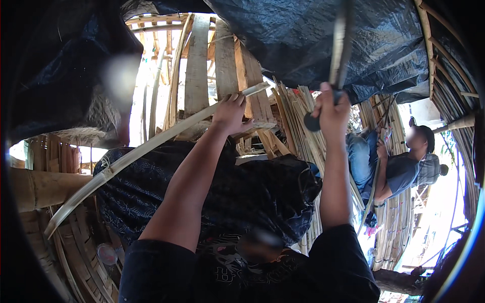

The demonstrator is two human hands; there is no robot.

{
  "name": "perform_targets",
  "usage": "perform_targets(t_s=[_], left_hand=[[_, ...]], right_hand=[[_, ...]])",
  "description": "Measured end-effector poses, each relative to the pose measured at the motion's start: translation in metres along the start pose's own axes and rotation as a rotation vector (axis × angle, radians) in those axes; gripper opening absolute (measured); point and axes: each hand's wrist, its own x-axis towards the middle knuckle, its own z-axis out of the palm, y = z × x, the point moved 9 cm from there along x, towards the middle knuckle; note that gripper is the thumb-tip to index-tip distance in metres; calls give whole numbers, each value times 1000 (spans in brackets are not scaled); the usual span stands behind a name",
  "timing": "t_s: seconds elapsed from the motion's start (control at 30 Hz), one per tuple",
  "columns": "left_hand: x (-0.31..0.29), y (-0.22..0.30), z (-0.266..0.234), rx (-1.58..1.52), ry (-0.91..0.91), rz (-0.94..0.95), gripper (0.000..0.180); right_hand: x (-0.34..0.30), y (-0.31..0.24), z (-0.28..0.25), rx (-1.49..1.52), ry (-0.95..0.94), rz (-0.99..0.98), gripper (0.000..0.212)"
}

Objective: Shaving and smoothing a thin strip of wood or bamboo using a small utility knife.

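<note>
A long, pale bamboo strip [151,145] slants across from the lower left to its raised end near the upright boards. My left hand [231,114] grips it close to that end, fingers over the top and thumb below. To the right, my right hand [333,112] is closed round the dark handle of a machete [341,48]. Its blade points up and is smeared by motion, apart from the bamboo. A round black butt shows beside my right wrist.
Upright wooden boards [225,63] stand ahead. Bundled bamboo strips [303,116] lean right of them. A co-worker [404,161] sits at the right, holding a thin strip. Dark plastic sheeting [288,43] hangs overhead. A thick bamboo pole [50,189] lies at the left.
</note>
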Motion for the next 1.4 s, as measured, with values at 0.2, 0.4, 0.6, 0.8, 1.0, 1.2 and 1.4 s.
perform_targets(t_s=[0.2,0.4,0.6,0.8,1.0,1.2,1.4], left_hand=[[3,1,-1,-68,-28,-28,83],[-1,2,-10,-108,-126,-49,83],[-5,-1,0,-35,15,-22,81],[3,9,-9,-38,15,-10,80],[-4,-1,0,-62,-7,-35,77],[-6,-3,-4,-68,35,-14,77],[0,8,-2,-97,-12,-7,74]], right_hand=[[-65,162,58,-1004,-342,-240,25],[-59,188,57,-235,-564,495,34],[-20,69,24,27,-169,107,41],[-67,185,43,-623,-111,-251,43],[-48,141,65,-233,-606,508,43],[-22,54,42,36,-193,73,49],[-41,176,50,-719,-17,-447,52]])
